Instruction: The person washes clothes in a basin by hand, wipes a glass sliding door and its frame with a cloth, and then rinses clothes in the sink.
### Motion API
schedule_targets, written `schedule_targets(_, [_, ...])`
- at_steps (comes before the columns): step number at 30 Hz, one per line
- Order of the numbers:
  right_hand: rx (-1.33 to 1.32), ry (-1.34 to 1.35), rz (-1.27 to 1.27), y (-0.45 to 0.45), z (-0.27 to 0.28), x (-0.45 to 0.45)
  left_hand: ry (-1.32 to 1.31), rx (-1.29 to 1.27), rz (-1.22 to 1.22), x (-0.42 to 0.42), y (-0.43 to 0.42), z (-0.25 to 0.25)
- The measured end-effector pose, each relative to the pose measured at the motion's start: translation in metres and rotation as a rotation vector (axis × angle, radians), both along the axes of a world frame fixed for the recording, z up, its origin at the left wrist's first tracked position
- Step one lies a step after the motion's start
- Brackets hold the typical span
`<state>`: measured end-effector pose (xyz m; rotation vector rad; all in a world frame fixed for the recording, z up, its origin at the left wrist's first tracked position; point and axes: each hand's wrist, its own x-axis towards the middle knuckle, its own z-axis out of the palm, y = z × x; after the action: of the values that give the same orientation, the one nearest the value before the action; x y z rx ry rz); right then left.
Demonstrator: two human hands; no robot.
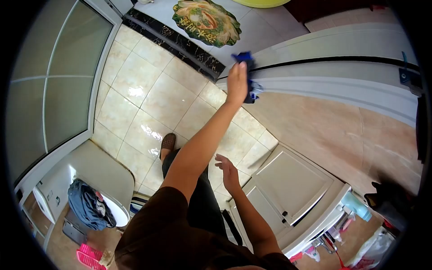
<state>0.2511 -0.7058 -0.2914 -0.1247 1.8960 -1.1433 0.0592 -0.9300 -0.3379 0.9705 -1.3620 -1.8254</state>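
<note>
My left hand (237, 83) reaches far forward with its fingers wrapped over a blue cloth (248, 98). The cloth lies against the lower part of the white door frame (288, 83), and part of it is hidden under the hand. Closer to my body, my right hand (228, 173) hangs in the air with its fingers apart and nothing in it. It is nearest to the white cabinet (292, 180), whose doors are closed.
A glass-paned door (72, 58) stands on the left, beside a white appliance with dark clothes (87, 204) on it. A dark stone threshold (173, 42) crosses ahead, with a decorated mat (207, 22) beyond. The floor tiles (153, 90) look shiny. Bottles (355, 207) stand at lower right.
</note>
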Motion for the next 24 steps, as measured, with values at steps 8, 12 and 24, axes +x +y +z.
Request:
schedule_targets(8, [0.046, 0.024, -0.039, 0.018, -0.008, -0.005, 0.495, -0.177, -0.378, -0.044, -0.035, 0.138])
schedule_targets(12, [0.020, 0.016, -0.037, 0.018, -0.012, -0.002, 0.051, -0.093, -0.374, -0.050, -0.029, -0.019])
schedule_targets(24, [-0.045, -0.087, 0.071, -0.004, 0.070, 0.037, 0.308, -0.218, -0.281, -0.010, -0.012, 0.208])
